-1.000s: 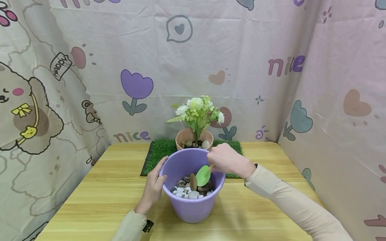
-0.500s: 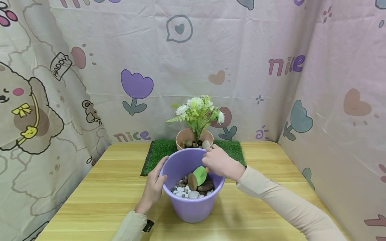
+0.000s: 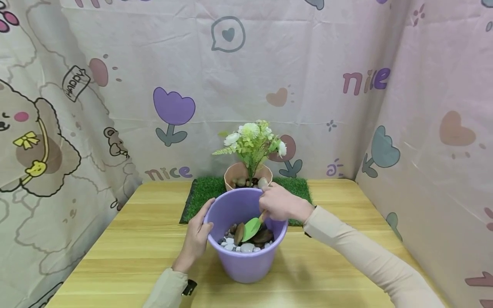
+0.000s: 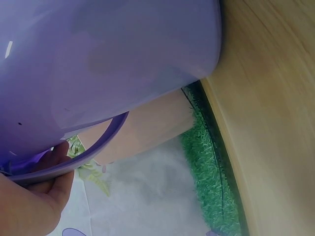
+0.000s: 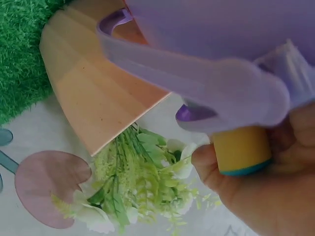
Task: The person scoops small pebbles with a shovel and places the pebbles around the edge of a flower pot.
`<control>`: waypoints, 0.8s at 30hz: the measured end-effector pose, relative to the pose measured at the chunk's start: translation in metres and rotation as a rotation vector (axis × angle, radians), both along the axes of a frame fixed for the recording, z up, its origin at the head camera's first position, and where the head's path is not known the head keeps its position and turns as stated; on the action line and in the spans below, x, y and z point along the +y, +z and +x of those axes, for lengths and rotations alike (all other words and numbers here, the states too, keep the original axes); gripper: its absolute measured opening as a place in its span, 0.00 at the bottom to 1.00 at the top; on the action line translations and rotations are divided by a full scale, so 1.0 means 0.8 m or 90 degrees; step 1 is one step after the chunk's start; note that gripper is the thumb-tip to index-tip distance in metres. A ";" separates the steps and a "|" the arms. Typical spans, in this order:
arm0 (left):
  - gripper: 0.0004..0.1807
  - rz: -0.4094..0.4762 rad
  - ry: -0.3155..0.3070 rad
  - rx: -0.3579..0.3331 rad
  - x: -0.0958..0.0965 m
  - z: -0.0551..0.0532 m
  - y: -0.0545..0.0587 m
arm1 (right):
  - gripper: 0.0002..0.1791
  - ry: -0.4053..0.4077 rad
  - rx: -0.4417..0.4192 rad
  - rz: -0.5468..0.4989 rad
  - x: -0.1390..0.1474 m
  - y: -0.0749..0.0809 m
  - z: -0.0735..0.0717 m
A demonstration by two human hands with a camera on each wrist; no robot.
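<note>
A purple bucket [image 3: 246, 267] stands on the table, tilted slightly toward me. Inside lie white pebbles [image 3: 230, 244], a grey stone [image 3: 247, 247] and larger brown stones [image 3: 264, 235]. My left hand [image 3: 197, 236] grips the bucket's left rim, thumb over the edge; in the left wrist view its fingers [image 4: 61, 184] pass by the bucket's handle [image 4: 93, 150]. Over the right rim, my right hand [image 3: 283, 202] grips a small toy shovel with a green blade [image 3: 251, 229], the blade down among the stones. The shovel's yellow handle end [image 5: 242, 150] shows in the right wrist view.
Behind the bucket, a peach flower pot [image 3: 230, 175] holds stones and white flowers [image 3: 250, 137] on a green turf mat [image 3: 208, 192]. The wooden table [image 3: 146, 239] is enclosed by a printed cloth [image 3: 231, 77] at the back and sides.
The shovel blade has moved left and down in the bucket, and the upright brown stone has shifted left and leaned over. My right hand moved left; the left hand stayed on the rim.
</note>
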State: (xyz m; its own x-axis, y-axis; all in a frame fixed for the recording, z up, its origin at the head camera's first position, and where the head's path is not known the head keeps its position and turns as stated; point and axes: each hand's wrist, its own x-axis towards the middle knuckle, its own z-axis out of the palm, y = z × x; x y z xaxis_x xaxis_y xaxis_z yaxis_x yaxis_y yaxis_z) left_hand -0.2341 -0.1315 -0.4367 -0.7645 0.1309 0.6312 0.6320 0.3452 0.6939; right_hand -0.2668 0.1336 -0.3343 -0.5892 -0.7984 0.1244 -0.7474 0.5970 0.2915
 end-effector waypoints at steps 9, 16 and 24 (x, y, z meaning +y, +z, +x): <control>0.35 0.001 0.002 0.010 -0.002 -0.002 -0.005 | 0.10 -0.003 -0.031 -0.025 -0.001 -0.004 -0.003; 0.34 0.005 -0.005 0.014 -0.001 -0.001 -0.006 | 0.11 -0.034 -0.084 -0.033 -0.001 0.000 0.001; 0.35 0.005 -0.002 0.002 -0.001 -0.001 -0.002 | 0.13 -0.037 -0.117 -0.059 0.001 0.005 0.000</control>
